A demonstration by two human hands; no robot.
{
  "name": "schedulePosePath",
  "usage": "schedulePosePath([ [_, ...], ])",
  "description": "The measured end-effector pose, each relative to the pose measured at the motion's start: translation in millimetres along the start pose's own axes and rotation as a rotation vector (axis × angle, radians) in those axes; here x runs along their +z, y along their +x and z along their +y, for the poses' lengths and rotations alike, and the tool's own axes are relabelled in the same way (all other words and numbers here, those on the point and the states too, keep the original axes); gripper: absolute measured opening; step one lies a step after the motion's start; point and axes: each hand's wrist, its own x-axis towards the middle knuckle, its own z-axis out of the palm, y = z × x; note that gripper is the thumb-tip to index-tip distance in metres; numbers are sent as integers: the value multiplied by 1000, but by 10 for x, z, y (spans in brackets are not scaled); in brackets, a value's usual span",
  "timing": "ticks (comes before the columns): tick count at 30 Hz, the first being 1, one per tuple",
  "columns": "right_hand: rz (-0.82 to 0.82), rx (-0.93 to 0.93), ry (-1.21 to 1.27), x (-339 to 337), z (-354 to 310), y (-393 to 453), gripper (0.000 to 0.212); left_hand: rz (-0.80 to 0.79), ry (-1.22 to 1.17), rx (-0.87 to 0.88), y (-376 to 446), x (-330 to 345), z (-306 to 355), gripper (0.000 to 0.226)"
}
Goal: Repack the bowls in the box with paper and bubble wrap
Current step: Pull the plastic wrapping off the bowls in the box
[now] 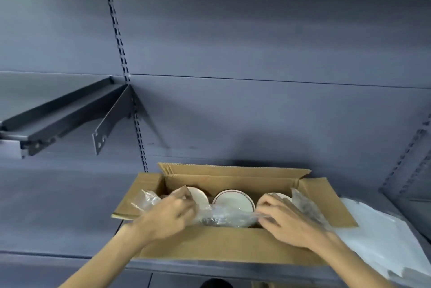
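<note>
Fingers [184, 196] of the left hand [171, 212] curl down into the open box, pinching the clear bubble wrap [224, 216] at the left bowl's rim; fingers of the right hand [283, 220] are likewise curled, gripping the same wrap beside the right bowl. Both forearms reach in from the bottom edge of the head view.

Largest in sight is the dark grey back panel [256, 42] of a shelving unit, with a slotted upright [121, 54] running down it. A grey shelf [58, 206] carries the work. Higher on the left, a smaller bracketed shelf [58, 110] juts out from the upright.

On the grey shelf sits the cardboard box [210, 243], its flaps folded outward, the rear flap standing up against the back panel. White paper [382, 238] lies on the shelf just beside the box on the right, partly under the right flap.

Inside the box, three cream bowls stand tilted on edge in a row: the left bowl [199, 196] partly hidden behind the left hand, the middle bowl [233, 201] showing a dark line round its rim, and the right bowl [281, 196] mostly covered by the right hand. Bubble wrap runs along the front of the bowls between the two hands, and loose ends of it spill over the left flap [147, 200] and the right flap [305, 206].
</note>
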Motion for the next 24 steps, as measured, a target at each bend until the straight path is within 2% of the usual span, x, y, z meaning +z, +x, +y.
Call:
schedulePosePath([
  [3,-41,42,20,-44,1,-48,37,-36,24,3,13,52,10,26],
  [8,-143,161,2,-115,-43,-103,29,-47,-56,-115,30,107,-26,17],
  [13,-236,102,-32,-139,-62,-74,33,-54,-57,-170,10,61,4,51],
  [16,-211,61,-164,-113,-54,-90,39,-70,-11,-200,-14,48,38,64],
  [19,-164,78,-193,-99,-114,-74,43,-143,115,-207,-53,28,110,48],
  [21,-172,143,-117,-91,-163,-79,50,-173,81,-221,-72,-12,128,37],
  [24,-231,249,-47,-125,-194,-148,53,-224,-11,-290,-108,-106,106,39],
])
